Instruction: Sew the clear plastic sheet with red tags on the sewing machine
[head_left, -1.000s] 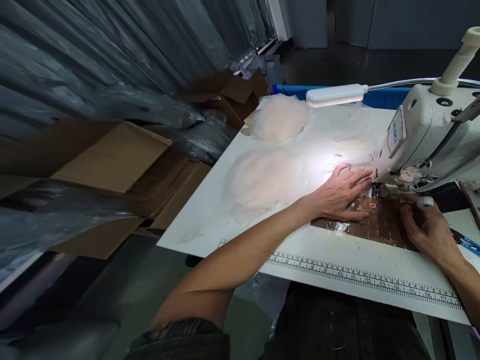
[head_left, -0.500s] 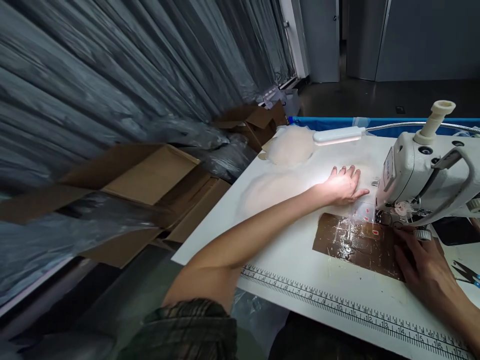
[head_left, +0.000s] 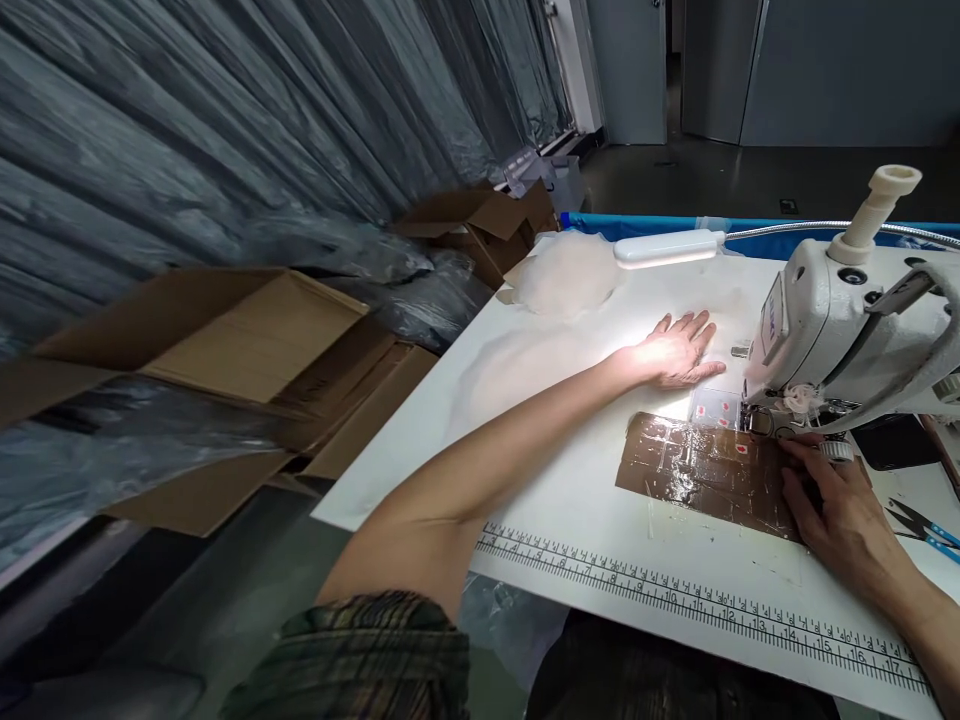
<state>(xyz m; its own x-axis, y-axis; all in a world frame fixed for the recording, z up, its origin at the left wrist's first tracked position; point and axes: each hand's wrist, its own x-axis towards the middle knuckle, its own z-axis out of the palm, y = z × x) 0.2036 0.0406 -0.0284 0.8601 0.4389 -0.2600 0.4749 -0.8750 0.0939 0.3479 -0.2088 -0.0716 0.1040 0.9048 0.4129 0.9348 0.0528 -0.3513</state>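
The left hand (head_left: 679, 350) lies flat, fingers spread, its grip released, pressing the sheer white fabric (head_left: 540, 350) under the lamp glare at the centre right of the frame. The right hand (head_left: 840, 515) rests at the lower right, fingers curled down on the glossy brown patch (head_left: 705, 470); whether its grip pinches anything I cannot tell. Between the hands, a small clear piece with red marks (head_left: 718, 408) lies just beside the presser foot of the sewing machine (head_left: 847, 310).

The risk, as I judge it: the right fingertips sit close to the needle area, and the thin fabric could slide or bunch under the flat palm, pulling the piece askew.

Further out, the lamp (head_left: 667, 248) hangs over the table (head_left: 525, 520), whose printed ruler (head_left: 697, 605) runs along the near edge. Scissors (head_left: 926, 525) lie at the far right. Open cardboard boxes (head_left: 225, 340) crowd the left side.
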